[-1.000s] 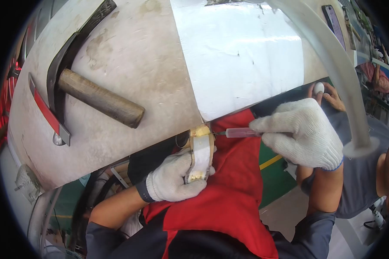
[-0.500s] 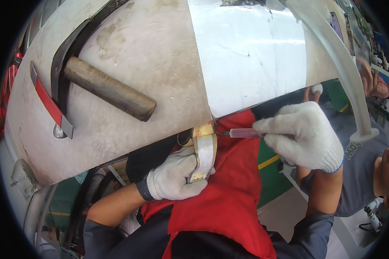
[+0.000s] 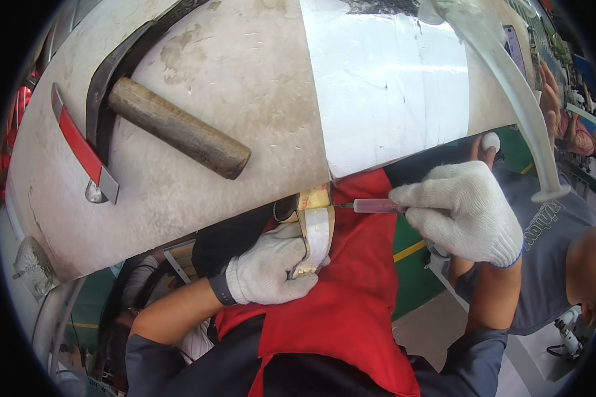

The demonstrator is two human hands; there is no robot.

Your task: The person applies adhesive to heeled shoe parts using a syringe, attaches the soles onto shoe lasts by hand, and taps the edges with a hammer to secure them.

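Observation:
My left hand [image 3: 266, 270], in a white knit glove, is closed around a narrow, curved tan strap-like piece [image 3: 318, 233]. A white band runs along its middle, with yellowish patches at both ends; its exact kind is unclear. In my right hand [image 3: 467, 212], also gloved, a slim syringe [image 3: 373, 206] with pink liquid is pinched between the fingers. It lies level, its needle pointing left and its tip at the right edge of the piece, close to the upper yellow patch. Whether it touches there is too fine to tell. Both hands are over my red apron [image 3: 361, 264], below the table edge.
On the worn table [image 3: 265, 119] lie a wooden-handled hammer [image 3: 179, 129] and a red-wrapped blade [image 3: 79, 149]. A white sheet [image 3: 391, 86] covers part of the top. A translucent curved arm [image 3: 510, 79] hangs at the right. Another person [image 3: 543, 225] is close on the right.
The table and its tools appear slightly shifted rightward in the view. Both hands, the strap-like piece and the syringe keep nearly the same positions.

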